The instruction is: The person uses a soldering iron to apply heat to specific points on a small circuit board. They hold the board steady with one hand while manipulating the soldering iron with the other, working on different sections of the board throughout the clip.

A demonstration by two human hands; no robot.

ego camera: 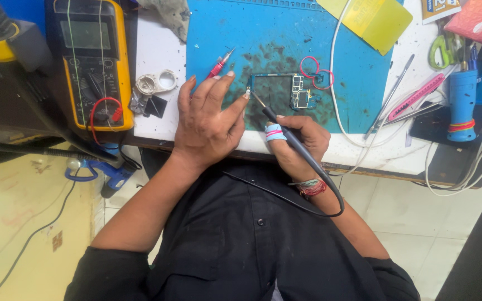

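Right hand (pixel 299 142) grips the soldering iron (pixel 285 132) pen-style, fist closed, tip at the circuit board's (pixel 283 92) left edge. Your left hand (pixel 207 120) lies flat, fingers spread, fingertip pinning that corner. Board sits on the blue mat (pixel 358 72), straight ahead, long axis left-right.

Scissors (pixel 440 50) half hidden; board's (pixel 285 92) parts tiny.

floor (pixel 419 223): pale tiles | workbench (pixel 157 120): white top | mat (pixel 358 83): blue | light: even

Electronics repair workshop, probably.
Beside the blue work mat (pixel 285 33), a multimeter (pixel 92 61) and circuit board (pixel 283 89) are seen.
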